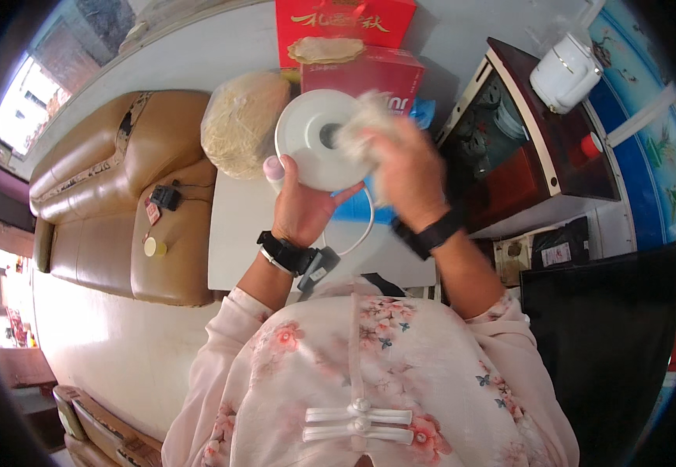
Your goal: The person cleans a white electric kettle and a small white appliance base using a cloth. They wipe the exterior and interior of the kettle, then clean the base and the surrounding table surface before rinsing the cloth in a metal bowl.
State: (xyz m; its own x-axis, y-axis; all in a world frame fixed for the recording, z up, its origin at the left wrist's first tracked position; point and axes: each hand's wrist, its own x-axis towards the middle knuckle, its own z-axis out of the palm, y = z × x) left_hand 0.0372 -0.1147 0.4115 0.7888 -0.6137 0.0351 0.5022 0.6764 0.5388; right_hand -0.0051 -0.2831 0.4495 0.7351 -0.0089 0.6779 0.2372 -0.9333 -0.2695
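Observation:
A round white disc-shaped appliance part (309, 131), dished towards a dark centre, is held up by my left hand (306, 213), thumb on its near rim and fingers beneath. A white cord (369, 219) loops down below it. My right hand (411, 175), blurred, grips a pale cloth (370, 125) against the right side of the disc. Both wrists wear black bands. Left of the disc, a small bottle with a pink cap (274, 168) shows in part. Behind lies a blue item (367, 204) on the white table (236, 233), partly hidden.
A plastic-wrapped bundle (244, 125) and red boxes (361, 73) stand at the table's far side. Left is a brown leather sofa (92, 233) with a black device (165, 198) and a yellow cup (154, 247). Right, a cabinet (571, 157) bears a white kettle (564, 73).

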